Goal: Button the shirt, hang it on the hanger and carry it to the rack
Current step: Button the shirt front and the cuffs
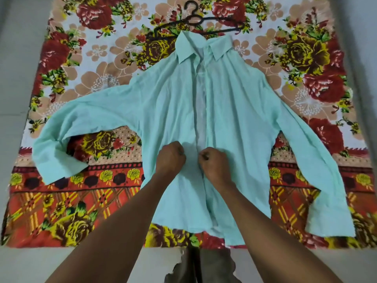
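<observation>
At the near edge of the floral cloth [61, 211], spread flat on a pale floor [18, 78], the hem of the mint-green shirt [240, 111] lies open, its two front panels parted and reaching almost to that edge. Both bare forearms come in over the hem from the near side. The left hand [170, 158] is curled into a fist on the left front panel, fingers bunching the fabric just beside the placket. The right hand [212, 161] is curled too, pinching the edge of the right panel at the placket; the two hands sit close together, slightly apart, about midway up the shirt front. Whether a button is between the fingers cannot be told. The sleeves spread toward the cloth's left and right edges. Beyond the collar, near the far edge, a dark hanger [193, 22] lies flat, its lower bar partly under the collar.
</observation>
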